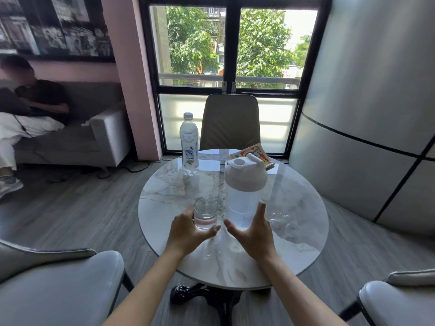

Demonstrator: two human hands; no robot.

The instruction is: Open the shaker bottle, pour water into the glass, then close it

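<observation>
Round marble worktop; shaker bottle stands upright near its middle, glass just beside it on the left. Glass holds a little water at the bottom. White lid is on the bottle, but its flip cap is swung back and the spout hole shows open. Left hand cups the near side of the glass, fingers partly wrapped, touching it. Right hand is spread wide at the bottle's lower body, thumb and fingers either side, not clearly closed on it. Judgement: either pouring is about to begin or just finished; cannot tell which. Next move needs a firm grip on the bottle's body, a slow tilt toward the glass, or pressing the cap shut.
</observation>
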